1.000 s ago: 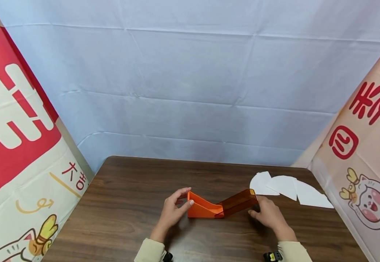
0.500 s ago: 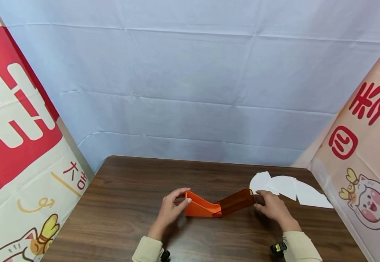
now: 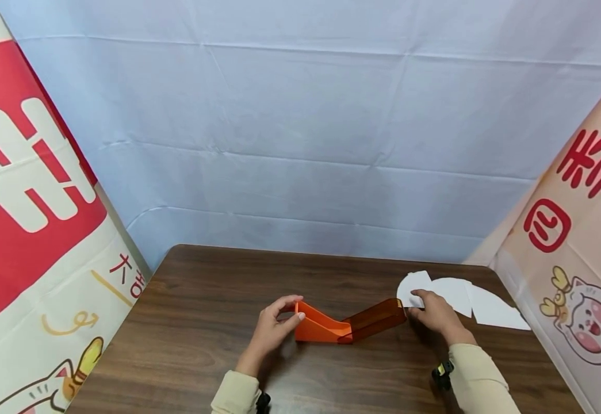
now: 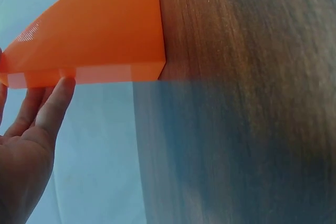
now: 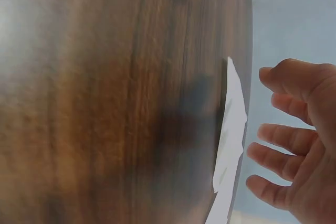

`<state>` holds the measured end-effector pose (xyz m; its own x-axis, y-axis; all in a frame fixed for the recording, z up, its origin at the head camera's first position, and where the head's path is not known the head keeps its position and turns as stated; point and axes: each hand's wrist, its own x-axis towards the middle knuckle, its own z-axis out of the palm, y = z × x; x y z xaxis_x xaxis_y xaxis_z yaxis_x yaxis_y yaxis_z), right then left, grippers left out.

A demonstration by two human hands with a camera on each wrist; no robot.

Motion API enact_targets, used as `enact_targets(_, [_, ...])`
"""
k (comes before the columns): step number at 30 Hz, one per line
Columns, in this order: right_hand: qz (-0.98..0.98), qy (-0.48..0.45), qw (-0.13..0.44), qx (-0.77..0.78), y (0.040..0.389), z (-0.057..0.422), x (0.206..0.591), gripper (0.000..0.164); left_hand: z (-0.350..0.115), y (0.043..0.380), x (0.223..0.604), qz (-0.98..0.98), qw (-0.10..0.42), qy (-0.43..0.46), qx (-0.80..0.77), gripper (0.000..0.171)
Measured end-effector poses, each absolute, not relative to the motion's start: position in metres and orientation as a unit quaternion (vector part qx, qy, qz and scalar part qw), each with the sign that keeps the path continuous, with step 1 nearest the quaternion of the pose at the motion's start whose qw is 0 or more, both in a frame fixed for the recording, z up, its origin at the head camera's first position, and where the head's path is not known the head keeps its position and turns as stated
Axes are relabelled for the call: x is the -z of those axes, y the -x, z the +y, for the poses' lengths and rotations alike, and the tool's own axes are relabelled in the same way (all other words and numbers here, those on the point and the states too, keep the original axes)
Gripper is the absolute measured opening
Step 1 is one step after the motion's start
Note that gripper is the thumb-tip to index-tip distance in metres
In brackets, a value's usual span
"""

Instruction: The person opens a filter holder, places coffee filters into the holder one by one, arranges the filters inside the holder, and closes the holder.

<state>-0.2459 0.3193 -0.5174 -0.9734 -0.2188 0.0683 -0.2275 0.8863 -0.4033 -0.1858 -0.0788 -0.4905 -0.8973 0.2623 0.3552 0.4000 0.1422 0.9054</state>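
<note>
An orange plastic box (image 3: 321,329) with sloping sides stands on the brown table, its dark translucent amber lid (image 3: 375,319) swung open to the right. My left hand (image 3: 273,328) holds the tall left end, thumb on the near side and fingers behind. In the left wrist view the fingertips touch the end wall of the orange box (image 4: 105,30). Over the near edge of the leftmost white paper piece (image 3: 413,283) hovers my right hand (image 3: 437,315). The right wrist view shows the right hand (image 5: 304,140) with parted, slightly bent fingers and nothing between them.
Two more white paper pieces, one in the middle (image 3: 452,292) and one at the right (image 3: 499,310), overlap in a fan at the table's back right. A pale blue cloth (image 3: 300,144) hangs behind the table (image 3: 202,356); printed cloths flank it.
My right hand has left the end of the amber lid and moved right and away from me, over the white paper. The left hand stays at the box.
</note>
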Motion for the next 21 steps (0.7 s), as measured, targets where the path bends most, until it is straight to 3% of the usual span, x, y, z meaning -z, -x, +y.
enact_targets(21, [-0.979, -0.099, -0.009, -0.178, 0.29, 0.327, 0.521, 0.041, -0.078, 0.188, 0.493, -0.737, 0.053, 0.229, 0.634, 0.032])
